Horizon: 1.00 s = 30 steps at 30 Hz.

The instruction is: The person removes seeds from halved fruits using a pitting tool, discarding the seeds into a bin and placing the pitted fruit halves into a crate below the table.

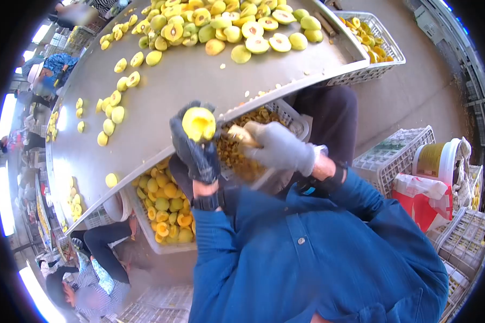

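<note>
My left hand (194, 153), in a dark, wet-looking glove, is closed around a yellow peach half (199, 124). Its cut face is turned up toward me and shows a hollow in the middle. Beside it, my right hand (283, 148), in a grey glove, grips a wooden-handled tool (241, 135). The tool points at the peach half; its working end is hard to make out, and I cannot tell whether it touches the fruit. Below the right hand is a crate (291, 114) holding brown bits that look like peach pits.
A metal table (183, 81) with a raised edge carries many peach halves (253, 46). Crates of peaches stand at lower left (170, 248) and upper right (390, 46). Stacked crates (396, 153), a white bucket (434, 161) and a red container (423, 202) are at right. Other people sit at left.
</note>
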Available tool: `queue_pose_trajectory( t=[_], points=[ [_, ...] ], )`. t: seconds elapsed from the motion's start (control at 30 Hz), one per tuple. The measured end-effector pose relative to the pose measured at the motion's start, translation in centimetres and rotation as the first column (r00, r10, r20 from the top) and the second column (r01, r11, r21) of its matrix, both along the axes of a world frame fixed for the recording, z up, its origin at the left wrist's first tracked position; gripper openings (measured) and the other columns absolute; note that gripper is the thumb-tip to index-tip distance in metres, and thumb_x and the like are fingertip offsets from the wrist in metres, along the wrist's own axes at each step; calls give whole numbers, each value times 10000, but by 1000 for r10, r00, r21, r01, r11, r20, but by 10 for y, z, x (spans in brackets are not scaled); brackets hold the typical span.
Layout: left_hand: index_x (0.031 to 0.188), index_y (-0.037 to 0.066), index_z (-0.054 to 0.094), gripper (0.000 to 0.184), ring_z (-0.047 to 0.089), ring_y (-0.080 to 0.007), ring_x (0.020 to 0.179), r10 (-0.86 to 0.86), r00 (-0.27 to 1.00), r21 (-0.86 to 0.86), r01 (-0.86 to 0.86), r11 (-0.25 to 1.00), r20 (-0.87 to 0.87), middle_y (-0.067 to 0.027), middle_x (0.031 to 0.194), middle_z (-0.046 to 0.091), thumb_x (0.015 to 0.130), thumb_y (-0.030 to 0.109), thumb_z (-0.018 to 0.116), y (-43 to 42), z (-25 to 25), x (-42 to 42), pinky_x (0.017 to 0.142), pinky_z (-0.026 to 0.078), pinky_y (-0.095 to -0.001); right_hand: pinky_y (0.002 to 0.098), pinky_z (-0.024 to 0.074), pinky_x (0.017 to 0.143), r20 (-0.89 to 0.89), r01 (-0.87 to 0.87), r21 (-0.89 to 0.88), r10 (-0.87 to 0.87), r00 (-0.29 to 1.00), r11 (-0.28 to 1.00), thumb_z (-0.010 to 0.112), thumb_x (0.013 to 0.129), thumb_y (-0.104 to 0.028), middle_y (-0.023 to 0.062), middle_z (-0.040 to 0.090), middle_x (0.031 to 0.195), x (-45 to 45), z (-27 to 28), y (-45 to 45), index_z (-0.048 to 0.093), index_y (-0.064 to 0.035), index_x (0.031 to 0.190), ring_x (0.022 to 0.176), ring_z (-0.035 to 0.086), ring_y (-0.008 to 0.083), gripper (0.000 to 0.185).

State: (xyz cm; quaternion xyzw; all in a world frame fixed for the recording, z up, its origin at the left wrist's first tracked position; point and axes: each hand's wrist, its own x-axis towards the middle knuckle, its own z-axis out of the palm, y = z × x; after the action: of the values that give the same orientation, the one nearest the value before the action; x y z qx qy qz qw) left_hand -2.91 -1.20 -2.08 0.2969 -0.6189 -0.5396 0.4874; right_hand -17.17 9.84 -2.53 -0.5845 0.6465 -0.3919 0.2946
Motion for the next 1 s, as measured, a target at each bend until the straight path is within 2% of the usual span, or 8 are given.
queue_pose_trajectory(
  t=[0.07, 0.13, 0.33, 0.47, 0.77, 0.87, 0.93, 1.0],
  points=[
    [1223, -26, 534, 326, 599, -192, 988, 236, 931, -331, -137, 934, 280, -122, 1095, 596, 933, 122, 550, 3, -4, 23, 826, 535, -302, 468, 456, 560, -73, -32, -42, 29, 997, 999, 651, 866, -254, 214, 563, 635, 5, -5, -6, 546, -50, 850, 612, 593, 408, 230],
    [1196, -9, 574, 372, 610, -183, 966, 289, 934, 131, -320, 938, 213, -115, 1021, 628, 999, 283, 455, -12, -23, 76, 761, 548, -274, 486, 448, 533, -154, -26, -6, 25, 988, 1000, 627, 892, -279, 209, 548, 587, 6, -20, -7, 539, -72, 816, 564, 584, 406, 237],
    [1210, -23, 592, 378, 586, -348, 1116, 729, 294, -691, -239, 683, 618, -197, 1201, 622, 1008, 272, 471, -76, -56, 202, 963, 451, -406, 503, 487, 605, -124, -20, 162, 41, 991, 987, 613, 878, -325, 197, 623, 676, -18, -61, 12, 554, -69, 896, 659, 634, 400, 263],
    [1224, 41, 611, 334, 571, -312, 1155, 457, 651, -638, 55, 768, 606, -145, 1224, 623, 908, 149, 635, -92, -27, 42, 1002, 431, -413, 505, 496, 627, -42, 18, 247, -8, 999, 969, 574, 906, -355, 215, 635, 711, -20, -62, 20, 559, -56, 896, 684, 636, 414, 300],
    [1259, 39, 561, 549, 531, -359, 1182, 292, 397, -487, 606, 629, 870, -202, 1259, 582, 843, 368, 706, -162, -89, -189, 1012, 413, -449, 490, 501, 656, 54, 141, 351, -170, 984, 926, 623, 873, -322, 222, 646, 750, -41, -77, 58, 552, -49, 962, 720, 644, 415, 295],
    [1203, 21, 600, 511, 603, -358, 1011, 109, 697, -601, 515, 611, 709, -196, 1069, 647, 843, 371, 694, -191, -117, -169, 884, 472, -457, 466, 501, 663, 249, 179, 332, -269, 930, 926, 632, 857, -291, 223, 644, 757, -52, -73, 60, 556, -36, 970, 732, 648, 403, 288],
    [1221, 26, 594, 360, 667, -207, 902, -413, 743, 202, 363, 910, 527, -122, 1092, 677, 953, 266, 589, -164, -71, -138, 746, 545, -320, 444, 500, 670, 326, 191, 336, -304, 895, 922, 625, 843, -259, 226, 641, 768, -60, -62, 51, 565, -22, 971, 737, 654, 387, 275],
    [1269, 14, 544, 399, 665, -202, 922, -469, 881, 409, 407, 817, 62, -123, 1105, 675, 984, 293, 539, -137, -51, -97, 735, 551, -299, 452, 498, 671, 302, 201, 267, -280, 911, 943, 632, 846, -255, 235, 642, 773, -62, -53, 34, 566, -22, 958, 751, 653, 397, 267]
  ],
)
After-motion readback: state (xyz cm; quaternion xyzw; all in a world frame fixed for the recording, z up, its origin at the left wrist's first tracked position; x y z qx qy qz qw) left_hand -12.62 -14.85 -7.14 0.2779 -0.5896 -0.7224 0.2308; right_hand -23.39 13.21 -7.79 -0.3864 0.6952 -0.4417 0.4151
